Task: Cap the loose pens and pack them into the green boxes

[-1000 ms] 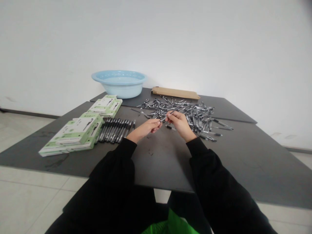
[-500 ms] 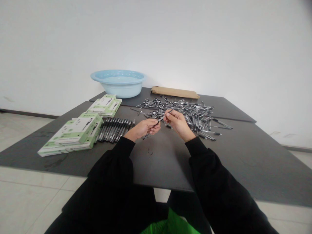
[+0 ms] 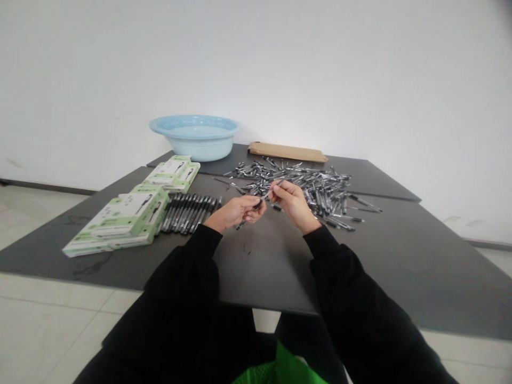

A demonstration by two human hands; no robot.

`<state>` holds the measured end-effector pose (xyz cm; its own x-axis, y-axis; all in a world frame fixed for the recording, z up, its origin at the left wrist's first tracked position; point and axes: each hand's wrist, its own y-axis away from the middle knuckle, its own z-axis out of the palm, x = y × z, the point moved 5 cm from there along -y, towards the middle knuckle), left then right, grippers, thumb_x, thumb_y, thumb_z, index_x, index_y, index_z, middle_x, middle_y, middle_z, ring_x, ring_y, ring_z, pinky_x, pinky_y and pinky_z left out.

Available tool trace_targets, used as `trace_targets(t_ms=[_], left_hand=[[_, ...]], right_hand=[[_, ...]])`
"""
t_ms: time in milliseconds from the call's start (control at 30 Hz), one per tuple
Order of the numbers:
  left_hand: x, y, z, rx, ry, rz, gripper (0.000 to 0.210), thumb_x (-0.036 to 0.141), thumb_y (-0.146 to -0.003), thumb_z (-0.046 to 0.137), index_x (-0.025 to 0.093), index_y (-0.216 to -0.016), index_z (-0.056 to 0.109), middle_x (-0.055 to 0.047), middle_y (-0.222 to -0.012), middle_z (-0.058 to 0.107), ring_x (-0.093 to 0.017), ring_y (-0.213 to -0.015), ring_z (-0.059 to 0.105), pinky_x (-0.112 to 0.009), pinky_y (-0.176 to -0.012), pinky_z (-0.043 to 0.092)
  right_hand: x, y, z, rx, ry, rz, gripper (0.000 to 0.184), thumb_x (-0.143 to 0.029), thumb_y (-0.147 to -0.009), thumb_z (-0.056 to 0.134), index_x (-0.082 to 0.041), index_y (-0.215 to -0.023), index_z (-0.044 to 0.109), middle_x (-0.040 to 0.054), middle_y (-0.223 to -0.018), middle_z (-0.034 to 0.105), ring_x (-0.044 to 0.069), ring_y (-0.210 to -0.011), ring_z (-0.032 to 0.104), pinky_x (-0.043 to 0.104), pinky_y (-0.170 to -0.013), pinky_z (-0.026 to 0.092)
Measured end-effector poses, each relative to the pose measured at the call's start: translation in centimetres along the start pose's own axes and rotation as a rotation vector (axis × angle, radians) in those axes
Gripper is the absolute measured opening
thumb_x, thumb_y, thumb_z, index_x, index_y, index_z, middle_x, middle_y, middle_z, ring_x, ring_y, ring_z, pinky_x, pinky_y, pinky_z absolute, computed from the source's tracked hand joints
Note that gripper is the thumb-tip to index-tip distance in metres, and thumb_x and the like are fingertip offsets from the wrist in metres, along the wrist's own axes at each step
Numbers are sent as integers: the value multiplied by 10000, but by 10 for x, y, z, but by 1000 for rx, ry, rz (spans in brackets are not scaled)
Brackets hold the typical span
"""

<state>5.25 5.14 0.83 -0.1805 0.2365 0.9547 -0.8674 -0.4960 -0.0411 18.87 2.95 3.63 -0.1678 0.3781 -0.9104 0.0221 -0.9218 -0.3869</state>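
Observation:
Over the table's middle, my left hand (image 3: 237,210) is closed around a pen (image 3: 260,204). The pen slants, and its lower end pokes out below my fingers. My right hand (image 3: 291,201) pinches a thin refill (image 3: 269,194) between thumb and index finger. That refill lines up with the pen's upper end; whether it sits inside the barrel is too small to tell. Just beyond my right hand spreads a heap of loose clear-and-black pen parts (image 3: 324,192). To the left of my left hand lies a row of capped black pens (image 3: 188,213), side by side.
Green-and-white pen boxes (image 3: 126,213) are stacked at the left, with more boxes (image 3: 172,173) behind them. A light blue basin (image 3: 200,145) stands at the back, beside a flat brown cardboard piece (image 3: 288,151). The dark table (image 3: 264,277) meets a white wall.
The thin refill has slid down toward my left hand, and less of it sticks out past my right fingers. Both hands stay almost in place.

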Motion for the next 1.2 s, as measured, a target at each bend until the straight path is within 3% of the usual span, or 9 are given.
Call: trace_targets(t_ms=[233, 1033, 1200], left_hand=[[1, 1, 3, -98, 67, -19, 248, 329, -856, 559, 112, -742, 593, 56, -525, 280, -69, -442, 243, -196, -468, 231], [3, 5, 6, -79, 51, -43, 270, 336, -866, 546, 106, -736, 602, 66, -514, 259, -63, -422, 227, -202, -463, 229], [3, 3, 5, 4, 11, -22, 244, 313, -851, 586, 99, -737, 608, 59, -502, 306, -64, -417, 246, -196, -441, 209]], right_hand=[[-1, 1, 3, 2, -103, 6, 236, -416, -772, 737, -205, -806, 637, -13, -676, 636, 116, -608, 533, 265, -613, 417], [-13, 3, 7, -52, 61, -65, 237, -439, -818, 681, -208, -818, 628, 0, -667, 655, 136, -618, 561, 287, -645, 435], [-11, 7, 20, -167, 170, -22, 233, -433, -821, 673, -203, -817, 635, -5, -621, 634, 152, -610, 587, 299, -638, 450]])
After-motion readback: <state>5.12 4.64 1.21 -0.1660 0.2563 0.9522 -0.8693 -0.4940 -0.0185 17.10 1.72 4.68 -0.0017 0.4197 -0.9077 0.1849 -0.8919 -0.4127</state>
